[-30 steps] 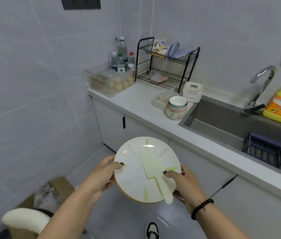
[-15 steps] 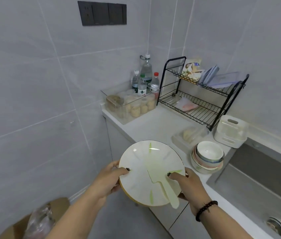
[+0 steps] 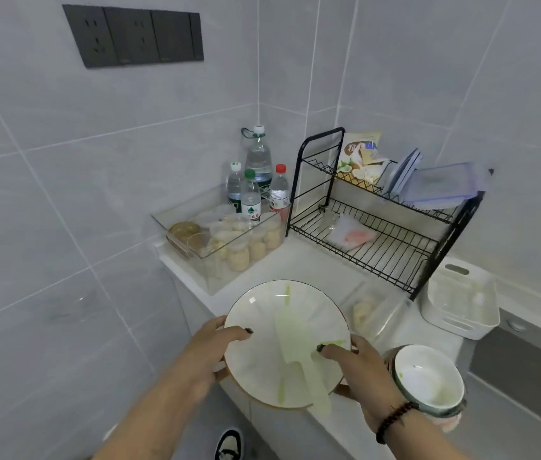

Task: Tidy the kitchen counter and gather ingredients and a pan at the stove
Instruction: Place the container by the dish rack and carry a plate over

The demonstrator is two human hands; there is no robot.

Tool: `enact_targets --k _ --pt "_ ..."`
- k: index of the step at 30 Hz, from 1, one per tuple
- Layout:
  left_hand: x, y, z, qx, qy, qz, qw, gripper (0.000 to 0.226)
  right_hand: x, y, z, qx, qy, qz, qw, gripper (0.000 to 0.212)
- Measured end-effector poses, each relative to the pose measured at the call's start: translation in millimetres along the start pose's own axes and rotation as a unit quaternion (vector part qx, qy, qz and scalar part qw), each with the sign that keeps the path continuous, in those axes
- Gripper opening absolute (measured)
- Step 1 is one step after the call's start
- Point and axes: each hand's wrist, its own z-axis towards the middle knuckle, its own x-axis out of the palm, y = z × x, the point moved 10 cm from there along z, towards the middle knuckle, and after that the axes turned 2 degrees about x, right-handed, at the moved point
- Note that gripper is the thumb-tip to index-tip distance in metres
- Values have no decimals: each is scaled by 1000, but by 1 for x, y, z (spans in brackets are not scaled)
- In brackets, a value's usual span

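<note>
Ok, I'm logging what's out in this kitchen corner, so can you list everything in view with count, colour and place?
plate: 1, white with green streaks, held over the counter edge
spatula: 1, pale green, lying on the plate
bowls: a stack, count unclear, top one white, counter by the right wrist
bottles: 4, clear, green, white and red caps, corner
clear bin: 1, holds jars, left of rack
rack: 1, black wire, two tiers, back of the counter
snack bag: 1, yellowish, top tier
lidded boxes: clear with blue trim, top tier
white basket: 1, right of rack
sockets: 1 dark panel, wall
left hand: grips the plate's left rim
right hand: grips the plate's right rim
</note>
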Motion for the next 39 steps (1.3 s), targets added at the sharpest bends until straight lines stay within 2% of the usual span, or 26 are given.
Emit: enact_targets --k 9,15,18,23,26,30,34,39 --pt "23 -59 164 -20 57 21 998 39 22 31 124 42 -118 46 991 27" --pt "45 -83 224 -17 123 50 991 23 32 44 171 77 -171 66 980 18" --pt "51 -81 244 -35 131 53 989 27 32 43 182 104 -195 77 972 21" --pt "64 -80 267 -42 129 92 987 29 25 41 199 138 -207 93 964 26" --pt "70 -79 282 -32 118 126 984 21 24 36 209 161 -207 96 960 16" --pt "81 -80 297 -32 116 169 978 40 21 31 222 184 -210 88 956 30" --pt "91 -74 309 -37 106 190 975 27 19 24 230 205 -211 100 951 27" --pt "96 -69 320 -42 84 196 976 39 19 20 237 203 -210 114 950 30"
